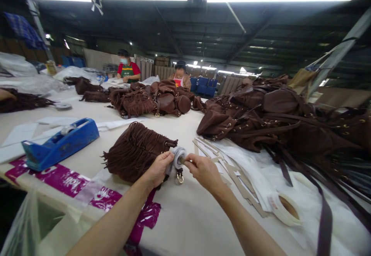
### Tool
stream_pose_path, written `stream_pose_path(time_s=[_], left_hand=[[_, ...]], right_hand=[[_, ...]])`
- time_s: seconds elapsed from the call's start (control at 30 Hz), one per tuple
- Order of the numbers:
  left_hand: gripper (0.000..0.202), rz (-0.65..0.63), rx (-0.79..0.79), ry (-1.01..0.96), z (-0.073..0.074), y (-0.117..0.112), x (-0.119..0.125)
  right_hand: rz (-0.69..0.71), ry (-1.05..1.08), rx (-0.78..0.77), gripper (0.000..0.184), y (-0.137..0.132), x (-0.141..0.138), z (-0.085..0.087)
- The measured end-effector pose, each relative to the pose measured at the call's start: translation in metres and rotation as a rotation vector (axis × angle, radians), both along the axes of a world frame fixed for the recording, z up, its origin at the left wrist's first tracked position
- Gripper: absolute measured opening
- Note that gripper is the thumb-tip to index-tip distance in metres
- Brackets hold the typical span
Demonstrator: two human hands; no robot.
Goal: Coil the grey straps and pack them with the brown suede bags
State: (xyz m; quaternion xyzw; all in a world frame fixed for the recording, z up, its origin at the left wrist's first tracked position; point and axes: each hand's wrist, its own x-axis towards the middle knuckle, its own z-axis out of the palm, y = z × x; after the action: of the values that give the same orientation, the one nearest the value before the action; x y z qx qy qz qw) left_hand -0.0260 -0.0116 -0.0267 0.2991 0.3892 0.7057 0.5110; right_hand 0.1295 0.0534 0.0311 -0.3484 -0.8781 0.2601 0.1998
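Hands: left hand (pixel 158 169) and right hand (pixel 204 173) meet low over the white worktable (pixel 185 221), forearms reaching in from the bottom of the view.

Left grip: fingers (pixel 168 159) together, clamped on one side of a grey fabric loop (pixel 178 156).

Right grip: fingertips (pixel 187 162) pressed together on the loop's other side, the hands almost touching.

Hardware: brass swivel clasp (pixel 180 177) hanging just below the loop, between the hands.

Bag: fringed brown suede bag (pixel 136 153) lying on the table just left of the loop, its fringe spread toward the left hand.

Left of the hands: blue tape dispenser (pixel 59 144) on loose white paper sheets (pixel 20 134), with a magenta-printed plastic bag (pixel 63 180) along the table edge.

Right of the hands: cardboard strips (pixel 232 167) and a white tape roll (pixel 285 209) beside a heap of brown leather straps and bags (pixel 275 109).

Farther on: more fringed bags (pixel 150 99) mid-table — and beyond them, two co-workers (pixel 127 66) seated at the far side.
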Motion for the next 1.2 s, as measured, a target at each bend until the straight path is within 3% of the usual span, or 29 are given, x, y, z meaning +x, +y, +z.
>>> stream_pose_path(time_s=[0.1,0.2,0.43,0.73,0.83,1.0,1.2], left_hand=[[0.040,-0.015,-0.005,-0.005,-0.001,0.000,0.000],[0.040,-0.033,-0.010,0.000,-0.001,-0.001,0.001],[0.041,-0.052,-0.008,0.040,-0.002,-0.001,0.001],[0.041,-0.031,-0.008,0.182,-0.007,0.001,0.005],[0.035,-0.033,-0.023,0.295,-0.006,-0.002,0.009],[0.019,0.053,0.025,0.657,-0.002,-0.005,0.013],[0.022,0.031,0.015,0.621,-0.004,-0.005,0.013]], right_hand=[[-0.068,-0.031,0.092,0.020,-0.002,-0.003,0.004],[-0.050,-0.051,0.068,0.022,0.003,-0.007,0.007],[0.030,0.004,-0.261,0.022,0.025,-0.014,-0.005],[0.014,0.239,-0.640,0.017,0.016,-0.007,-0.022],[-0.010,0.311,-0.650,0.021,0.015,0.002,-0.034],[-0.108,0.438,-0.654,0.032,0.013,0.000,-0.053],[-0.106,0.576,-0.656,0.041,0.008,-0.014,-0.067]])
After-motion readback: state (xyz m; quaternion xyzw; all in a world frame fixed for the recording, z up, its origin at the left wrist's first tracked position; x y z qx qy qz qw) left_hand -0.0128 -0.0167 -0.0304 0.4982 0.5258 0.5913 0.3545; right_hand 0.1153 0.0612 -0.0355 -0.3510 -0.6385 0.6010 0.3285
